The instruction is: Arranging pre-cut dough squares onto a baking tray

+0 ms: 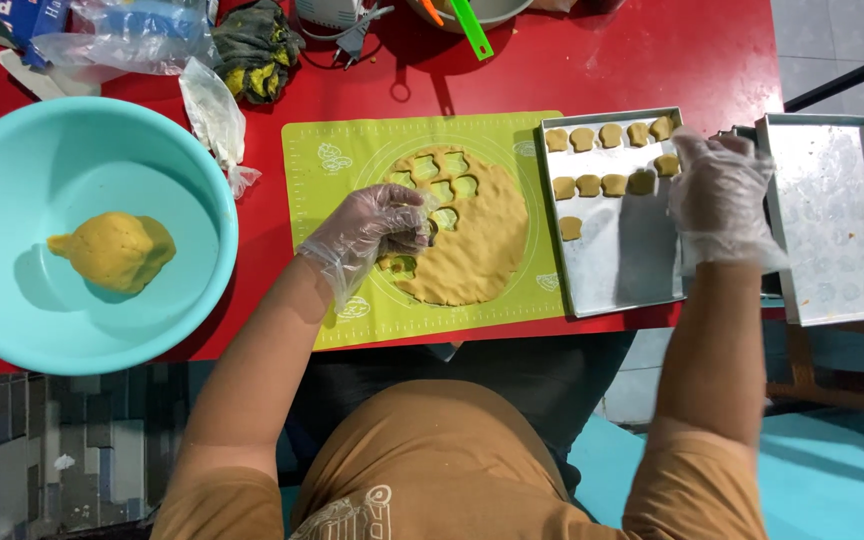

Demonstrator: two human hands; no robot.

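Left hand (377, 228), gloved, fingers curled closed on small cutter, pressing on left edge of rolled dough sheet (472, 235); cutter mostly hidden. Dough sheet at centre of green mat (332, 160), several cut-outs visible. Right hand (717, 195), gloved, fingers loosely spread, over right edge of baking tray (617, 270), right of mat; grip contents unclear. Tray carries 10 dough shapes (602, 185). Turquoise bowl (12, 300) with dough lump (114, 250), left of mat.
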